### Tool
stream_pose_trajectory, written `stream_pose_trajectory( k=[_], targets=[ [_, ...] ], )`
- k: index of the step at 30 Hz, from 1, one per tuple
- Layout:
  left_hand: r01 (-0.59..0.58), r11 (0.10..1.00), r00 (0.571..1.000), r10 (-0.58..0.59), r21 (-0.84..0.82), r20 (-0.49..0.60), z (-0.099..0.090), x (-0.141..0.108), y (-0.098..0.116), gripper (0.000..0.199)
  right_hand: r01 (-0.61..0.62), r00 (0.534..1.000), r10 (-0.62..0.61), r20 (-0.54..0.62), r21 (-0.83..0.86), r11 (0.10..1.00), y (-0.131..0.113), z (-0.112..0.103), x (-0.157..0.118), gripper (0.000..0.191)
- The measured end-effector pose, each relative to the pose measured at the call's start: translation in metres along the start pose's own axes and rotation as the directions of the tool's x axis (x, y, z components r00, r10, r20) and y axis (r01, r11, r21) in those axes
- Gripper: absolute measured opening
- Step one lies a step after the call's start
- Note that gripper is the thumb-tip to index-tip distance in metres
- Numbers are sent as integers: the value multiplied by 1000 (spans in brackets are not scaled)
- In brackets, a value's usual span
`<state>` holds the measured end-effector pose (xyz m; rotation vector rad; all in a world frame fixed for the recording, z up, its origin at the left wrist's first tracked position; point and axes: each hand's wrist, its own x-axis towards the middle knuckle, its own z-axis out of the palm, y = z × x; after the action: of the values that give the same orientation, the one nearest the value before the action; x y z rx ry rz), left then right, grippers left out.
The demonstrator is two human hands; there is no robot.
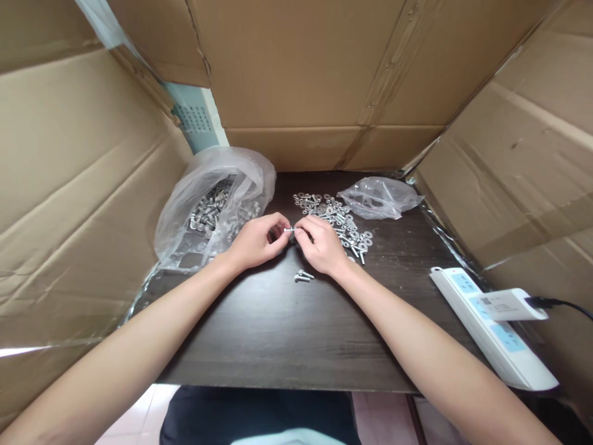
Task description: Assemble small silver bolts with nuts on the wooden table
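Note:
Between my two hands a small silver bolt (289, 230) lies level, just above the dark table. My left hand (260, 241) pinches its left end between thumb and fingertips. At the other end, the thumb and fingers of my right hand (319, 244) close on it; a washer seems to sit on the shank there, though the fingertips partly hide it. Two bolts (303, 277) rest side by side on the table, nearer to me and below the right hand. A loose pile of bolts, nuts and washers (345, 225) spreads behind and to the right of that hand.
An open plastic bag (178, 216) holding many metal fasteners (210, 210) stands at the left. A crumpled plastic bag (382, 198) lies at the back right. A white power strip (491, 327) with a plugged-in adapter (504, 305) sits at the right edge. Cardboard walls (315, 68) surround the table (287, 334).

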<state>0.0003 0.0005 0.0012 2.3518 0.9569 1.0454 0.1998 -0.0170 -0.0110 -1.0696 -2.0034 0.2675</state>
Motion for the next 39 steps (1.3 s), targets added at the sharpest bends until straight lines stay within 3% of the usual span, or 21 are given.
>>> stream_pose_trajectory(
  k=[18, 33, 39],
  targets=[
    [0, 1000, 1000, 0, -7, 4, 0, 0, 0, 12, -18, 1000, 18, 2, 3, 1000, -1, -1, 0, 15],
    [14, 1000, 1000, -14, 7, 6, 0, 0, 3, 14, -19, 1000, 19, 12, -9, 1000, -2, -1, 0, 24],
    [22, 1000, 1000, -22, -1, 11, 0, 0, 3, 15, -13, 1000, 13, 3, -2, 1000, -2, -3, 0, 16]
  ],
)
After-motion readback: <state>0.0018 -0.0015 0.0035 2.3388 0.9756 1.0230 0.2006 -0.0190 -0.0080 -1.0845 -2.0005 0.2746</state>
